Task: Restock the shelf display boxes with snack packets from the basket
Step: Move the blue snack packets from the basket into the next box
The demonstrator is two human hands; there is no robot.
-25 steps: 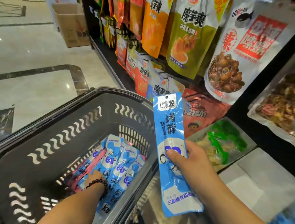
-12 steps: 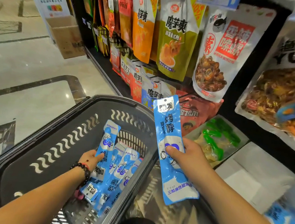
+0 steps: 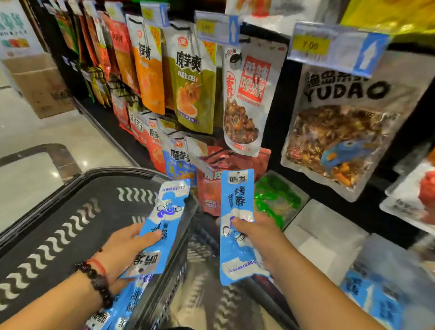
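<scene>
While our left hand (image 3: 122, 246) and right hand (image 3: 255, 236) each clamp fingers on 1 blue snack packet (image 3: 235, 219), more remain in the basket (image 3: 47, 229); shelving looks barely begun.

The basket (image 3: 47, 229) runs off the frame's left edge, its packets (image 3: 122, 306) mostly hidden behind the left hand's (image 3: 122, 248) wrist (print blurred); shelf boxes (image 3: 373, 297) smear at right.
</scene>
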